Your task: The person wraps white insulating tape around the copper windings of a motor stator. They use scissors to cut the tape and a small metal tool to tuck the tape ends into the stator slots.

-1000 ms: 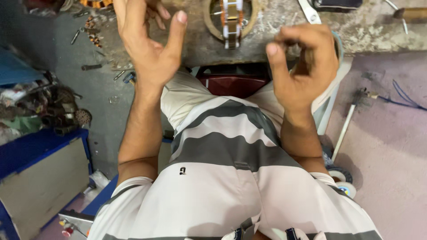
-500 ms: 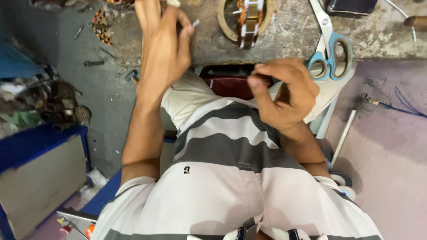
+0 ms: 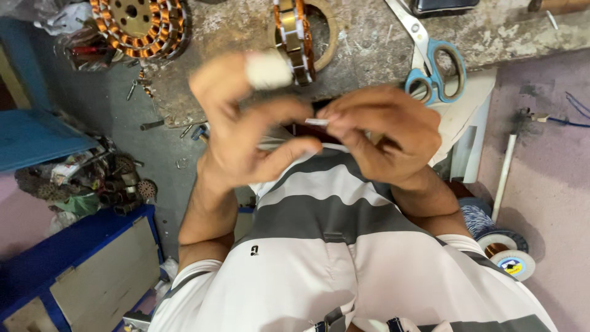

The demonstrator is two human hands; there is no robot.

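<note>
Small white strip (image 3: 316, 122), thin, flat and pale like a sliver of paper or plastic, sits pinched between the fingertips of both hands, just in front of the person's chest and above a grey-and-white striped shirt (image 3: 319, 215). Only a short length of the strip shows; the rest is hidden by fingers. The left hand (image 3: 246, 132) is blurred, its thumb and curled fingers closing toward the strip, and one raised finger wears a white wrap (image 3: 268, 69) around its tip. The right hand (image 3: 387, 135) is clamped on the strip's other end, fingers bunched tight together.

Beyond the hands lies a rough grey surface (image 3: 362, 43). On it, just past the strip, stands a round motor stator (image 3: 301, 34) wound with copper wire, set on edge. To the right of the stator rest blue-handled scissors (image 3: 433, 58). Far to the left of the stator lies a second copper-wound stator (image 3: 138, 24), flat. Well below the scissors, near the person's right elbow, a spool of wire (image 3: 501, 246) stands on the floor.
</note>
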